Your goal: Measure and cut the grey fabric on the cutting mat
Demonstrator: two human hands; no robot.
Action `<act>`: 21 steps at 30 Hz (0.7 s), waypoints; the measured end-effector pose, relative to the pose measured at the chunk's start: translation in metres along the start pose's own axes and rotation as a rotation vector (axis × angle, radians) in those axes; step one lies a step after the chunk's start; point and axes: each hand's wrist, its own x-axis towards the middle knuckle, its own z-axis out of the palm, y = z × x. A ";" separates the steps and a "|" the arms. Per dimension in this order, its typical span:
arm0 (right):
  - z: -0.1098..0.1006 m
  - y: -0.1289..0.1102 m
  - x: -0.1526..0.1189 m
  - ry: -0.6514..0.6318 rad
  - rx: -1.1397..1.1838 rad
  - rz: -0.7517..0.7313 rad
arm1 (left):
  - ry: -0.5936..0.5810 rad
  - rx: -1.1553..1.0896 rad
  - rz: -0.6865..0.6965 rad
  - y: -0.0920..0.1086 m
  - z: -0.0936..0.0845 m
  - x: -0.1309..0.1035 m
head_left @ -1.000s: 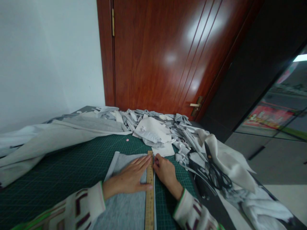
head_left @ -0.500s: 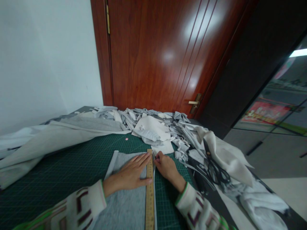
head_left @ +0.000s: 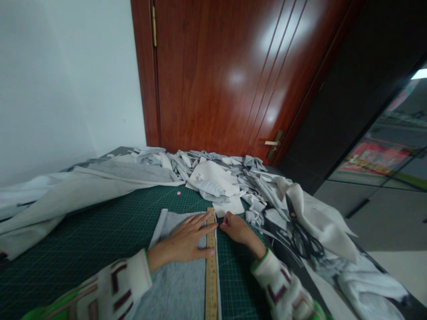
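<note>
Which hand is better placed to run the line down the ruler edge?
Right, probably. The right hand sits at the long wooden ruler's far right edge; the left hand lies flat, pinning ruler and grey fabric piece.

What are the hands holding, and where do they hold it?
The left hand lies flat, pressing the wooden ruler near its far end onto the grey fabric. The right hand is beside the ruler's far end; whether it pinches anything cannot be told.

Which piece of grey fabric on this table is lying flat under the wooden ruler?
The grey fabric panel under the left hand, spread smooth on the green cutting mat with the wooden ruler along its right edge. The other grey pieces lie crumpled or heaped behind.
</note>
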 end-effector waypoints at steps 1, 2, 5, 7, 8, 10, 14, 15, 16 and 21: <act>0.001 0.000 0.000 0.010 0.011 0.004 | -0.001 -0.004 0.000 0.000 0.000 0.000; 0.001 -0.001 0.000 0.024 0.025 0.010 | 0.000 -0.009 0.000 0.000 0.001 0.000; 0.003 -0.002 0.002 0.091 0.092 0.038 | 0.015 -0.021 -0.011 -0.001 0.003 0.000; 0.004 -0.004 0.006 0.143 0.165 0.045 | 0.019 -0.018 -0.018 -0.001 0.004 0.000; 0.004 -0.006 0.008 0.163 0.210 0.038 | 0.021 -0.018 -0.018 -0.001 0.004 0.000; 0.005 -0.012 0.011 0.184 0.313 -0.002 | 0.016 -0.008 -0.020 -0.001 0.004 0.000; 0.011 -0.023 0.011 0.193 0.457 -0.122 | 0.001 0.024 -0.028 0.001 0.003 0.001; 0.013 -0.024 0.011 0.209 0.463 -0.136 | 0.000 0.026 -0.029 0.001 0.002 0.001; 0.015 -0.024 0.010 0.231 0.461 -0.140 | 0.002 0.024 -0.029 0.002 0.002 0.001; 0.024 -0.016 0.011 0.324 0.415 -0.134 | -0.005 0.015 -0.036 0.001 0.003 0.000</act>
